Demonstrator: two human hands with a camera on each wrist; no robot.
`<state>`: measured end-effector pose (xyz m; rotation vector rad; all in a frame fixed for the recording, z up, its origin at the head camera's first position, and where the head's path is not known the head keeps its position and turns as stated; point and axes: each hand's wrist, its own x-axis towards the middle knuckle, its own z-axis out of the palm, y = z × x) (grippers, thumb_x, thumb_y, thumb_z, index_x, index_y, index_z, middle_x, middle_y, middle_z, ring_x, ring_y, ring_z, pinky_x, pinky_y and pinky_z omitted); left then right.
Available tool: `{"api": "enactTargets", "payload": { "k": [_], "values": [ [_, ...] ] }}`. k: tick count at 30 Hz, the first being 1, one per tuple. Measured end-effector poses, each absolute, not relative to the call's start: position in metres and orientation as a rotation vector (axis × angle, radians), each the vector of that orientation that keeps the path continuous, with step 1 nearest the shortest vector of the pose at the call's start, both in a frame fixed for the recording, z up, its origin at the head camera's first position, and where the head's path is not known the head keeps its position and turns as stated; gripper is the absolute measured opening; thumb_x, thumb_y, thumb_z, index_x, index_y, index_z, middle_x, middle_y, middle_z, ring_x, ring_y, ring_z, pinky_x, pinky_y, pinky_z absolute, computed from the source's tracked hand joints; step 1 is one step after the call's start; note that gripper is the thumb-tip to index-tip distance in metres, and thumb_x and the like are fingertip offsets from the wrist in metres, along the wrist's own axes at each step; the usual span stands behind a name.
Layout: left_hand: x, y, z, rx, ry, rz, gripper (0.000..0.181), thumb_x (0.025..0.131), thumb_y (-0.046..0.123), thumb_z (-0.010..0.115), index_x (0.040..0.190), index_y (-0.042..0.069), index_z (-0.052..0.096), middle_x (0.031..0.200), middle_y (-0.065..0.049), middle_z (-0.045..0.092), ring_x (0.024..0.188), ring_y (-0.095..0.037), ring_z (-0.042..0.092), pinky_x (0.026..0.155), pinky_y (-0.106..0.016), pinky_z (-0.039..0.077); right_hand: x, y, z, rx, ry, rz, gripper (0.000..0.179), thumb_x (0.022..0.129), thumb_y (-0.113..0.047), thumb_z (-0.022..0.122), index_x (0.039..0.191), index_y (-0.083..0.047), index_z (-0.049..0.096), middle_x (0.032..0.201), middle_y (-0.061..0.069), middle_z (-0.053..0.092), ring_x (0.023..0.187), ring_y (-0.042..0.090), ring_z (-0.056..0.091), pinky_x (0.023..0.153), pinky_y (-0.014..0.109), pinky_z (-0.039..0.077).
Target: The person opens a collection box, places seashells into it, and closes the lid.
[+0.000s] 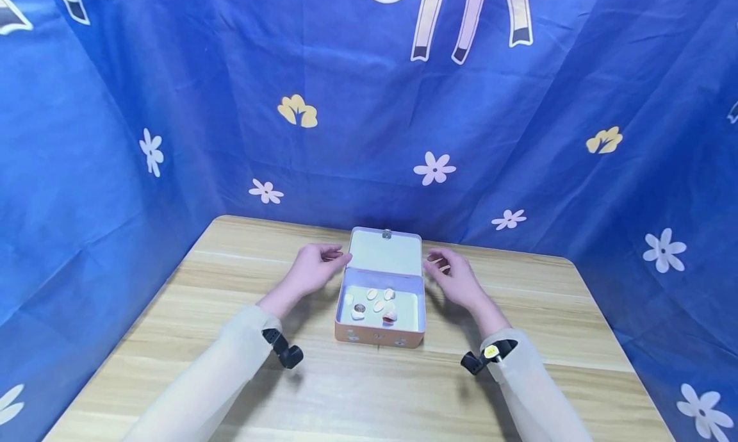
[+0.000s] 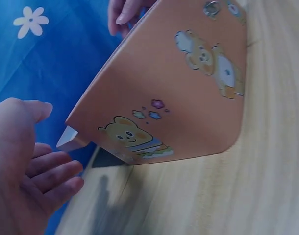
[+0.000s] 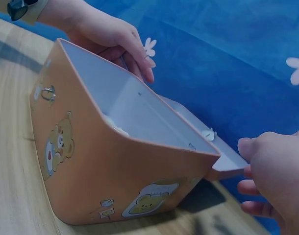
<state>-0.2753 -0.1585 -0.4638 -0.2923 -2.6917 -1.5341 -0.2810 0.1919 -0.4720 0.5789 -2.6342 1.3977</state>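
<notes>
An orange tin box (image 1: 380,337) with bear pictures stands on the table, its hinged lid (image 1: 385,253) tipped back and the pale inside facing up. Several seashells (image 1: 378,306) lie on the box floor, one brown-striped and one reddish at its opening. At the lid's left edge is my left hand (image 1: 314,269), thumb and fingers loosely bent; the left wrist view shows a small gap between them and the lid corner. My right hand (image 1: 452,277) is at the lid's right edge, fingers loosely bent. In the right wrist view its fingertips (image 3: 248,171) are by the lid corner; contact cannot be told.
The wood-grain table (image 1: 230,378) runs out on both sides of the box. A blue curtain (image 1: 369,141) with flower prints hangs close behind and at both sides. A metal clasp (image 1: 387,234) sits on the lid's far edge. Both wrists wear black cameras (image 1: 288,355).
</notes>
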Motion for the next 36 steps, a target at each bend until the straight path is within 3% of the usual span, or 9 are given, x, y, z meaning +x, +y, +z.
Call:
{"api": "enactTargets", "payload": {
  "k": [5,9,16,21,29,33,36],
  "values": [
    [-0.288,-0.156,-0.471,-0.254,-2.719,-1.573,0.061,0.102,0.040,0.071,0.141,-0.006,0.062,0.127,-0.021,0.072,0.116,-0.034,0.070,0.099,-0.045,0.056,-0.286,0.193,-0.481,0.507,-2.677,1.469,0.039,0.106,-0.010,0.065,0.137,0.014,0.058,0.113,0.023,0.071,0.097,0.044,0.071,0.082,0.041,0.061],
    [-0.293,-0.154,-0.472,-0.228,-2.717,-1.604,0.059,0.102,0.037,0.071,0.140,-0.007,0.062,0.128,-0.023,0.072,0.117,-0.035,0.069,0.100,-0.046,0.056,-0.288,0.193,-0.485,0.457,-2.707,1.444,0.040,0.107,-0.014,0.065,0.137,0.011,0.061,0.111,0.019,0.073,0.099,0.036,0.070,0.086,0.041,0.059],
    [-0.302,-0.149,-0.477,-0.210,-2.718,-1.616,0.056,0.103,0.036,0.070,0.140,-0.006,0.063,0.125,-0.022,0.073,0.103,-0.029,0.073,0.089,-0.039,0.060,-0.292,0.192,-0.491,0.436,-2.703,1.599,0.036,0.109,-0.011,0.061,0.135,0.014,0.061,0.107,0.022,0.074,0.092,0.040,0.072,0.080,0.045,0.062],
    [-0.308,-0.146,-0.479,-0.188,-2.722,-1.692,0.057,0.105,0.037,0.067,0.140,-0.008,0.063,0.116,-0.022,0.075,0.088,-0.024,0.073,0.079,-0.035,0.061,-0.292,0.189,-0.493,0.447,-2.734,1.638,0.031,0.110,-0.014,0.059,0.128,0.009,0.069,0.098,0.015,0.075,0.088,0.035,0.071,0.076,0.043,0.062],
    [-0.308,-0.142,-0.478,-0.173,-2.769,-1.712,0.055,0.105,0.040,0.067,0.135,-0.006,0.067,0.118,-0.022,0.074,0.090,-0.024,0.073,0.080,-0.035,0.061,-0.295,0.187,-0.499,0.442,-2.759,1.661,0.031,0.111,-0.017,0.057,0.119,0.009,0.073,0.089,0.008,0.074,0.083,0.030,0.070,0.074,0.041,0.061],
    [-0.309,-0.141,-0.478,-0.178,-2.769,-1.708,0.054,0.105,0.041,0.067,0.134,-0.005,0.069,0.109,-0.017,0.076,0.087,-0.022,0.072,0.079,-0.032,0.060,-0.297,0.187,-0.501,0.462,-2.738,1.728,0.032,0.112,-0.013,0.054,0.117,0.014,0.071,0.089,0.011,0.073,0.080,0.024,0.069,0.076,0.051,0.061],
    [-0.311,-0.141,-0.479,-0.173,-2.740,-1.745,0.054,0.105,0.040,0.067,0.135,-0.005,0.068,0.108,-0.017,0.077,0.086,-0.020,0.071,0.077,-0.031,0.060,-0.299,0.186,-0.501,0.438,-2.723,1.760,0.031,0.112,-0.013,0.054,0.117,0.013,0.071,0.088,0.011,0.073,0.078,0.019,0.068,0.076,0.051,0.061]
  ]
}}
